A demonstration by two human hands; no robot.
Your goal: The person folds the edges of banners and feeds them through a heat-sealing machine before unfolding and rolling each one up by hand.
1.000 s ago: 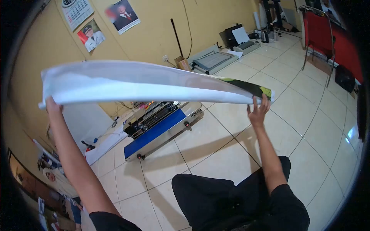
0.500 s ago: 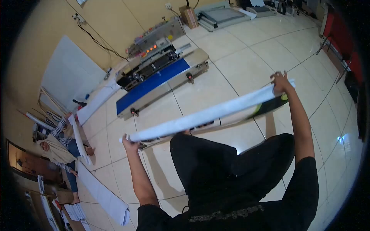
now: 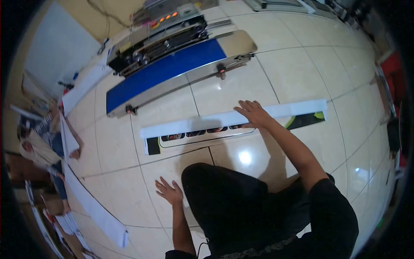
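A long folded banner (image 3: 202, 123) lies on the tiled floor in front of my knees, its white back folded over a printed strip with round food pictures. My right hand (image 3: 254, 114) rests on the banner right of its middle, fingers spread and gripping nothing. Below the banner's left end, my left hand (image 3: 170, 192) hovers over the floor by my knee, empty with its fingers apart.
A machine with a blue conveyor belt (image 3: 168, 71) stands beyond the banner. At the left, another person (image 3: 41, 149) sits on the floor by long white sheets (image 3: 92, 207). A white board (image 3: 60, 45) leans on the wall.
The banner has gone from being held up by both hands to lying on the floor. My left hand has let go and drawn back; my right hand has moved left along it.
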